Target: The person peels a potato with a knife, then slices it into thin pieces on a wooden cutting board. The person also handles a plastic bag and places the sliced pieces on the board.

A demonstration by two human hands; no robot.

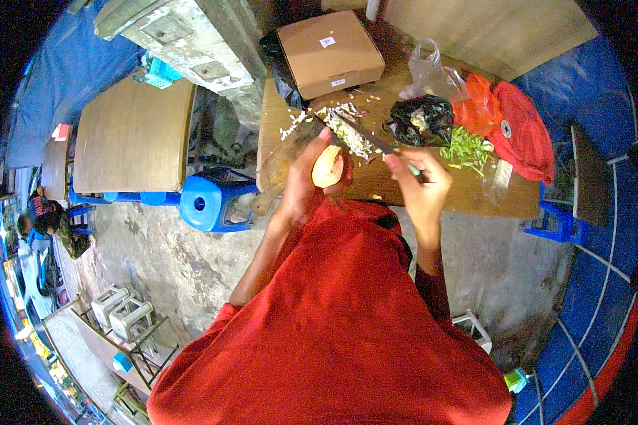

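Note:
My left hand (303,178) is closed round a pale yellow, rounded piece of produce (326,170), whose exact kind I cannot make out. Gripped in my right hand (427,181) is a knife (361,134) with a greenish handle, its dark blade pointing up and left past the produce. Under and beyond the blade lies a heap of chopped white bits (347,113), some scattered to the left. A round wooden cutting board (280,172) shows beside my left hand, partly hidden by it.
The wooden table (489,203) also bears a cardboard box (329,53), a black plastic bag (411,120), chopped green pieces (468,150), a clear bag (429,74) and red cloth (524,134). A blue stool (216,202) stands left; a person (53,219) is farther left.

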